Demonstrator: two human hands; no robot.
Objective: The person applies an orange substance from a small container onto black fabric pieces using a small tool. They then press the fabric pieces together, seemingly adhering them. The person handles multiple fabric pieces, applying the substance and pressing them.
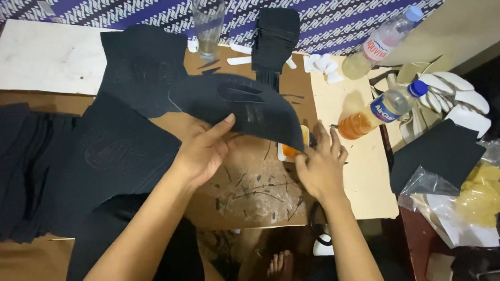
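Head-camera view: a person seated at a low wooden work board (pixel 256 197) holds up a curved black sheet cutout (pixel 235 105) above the board's scarred middle. The left hand (pixel 202 151) grasps the cutout's lower edge, thumb on top and fingers beneath. The right hand (pixel 321 166) rests at the cutout's right end beside a small orange-and-white object (pixel 291 151); its fingers are curled, and whether they pinch the sheet or a small tool cannot be told.

Risks, as a judgement: the thin, floppy cutout could sag or slip from the one firm grip, and if a blade sits in the right hand, the left-hand fingers under the sheet lie close to its path. A swing of the sheet could also tip the tall empty glass (pixel 207 21) standing just behind it.

Count: one glass; two plastic bottles, one lying near the wall with pale liquid (pixel 381 43), one with orange liquid (pixel 383 111) on the pale board. One stack of small black pieces (pixel 276 35) stands beside the glass. Large black sheets (pixel 5 170) lie overlapped at left, number uncertain. One black square (pixel 440 154) and one clear bag with yellow contents (pixel 483 190) sit at right, with several white curved pieces (pixel 453 94) nearby. A bare foot (pixel 277 267) shows below the board.
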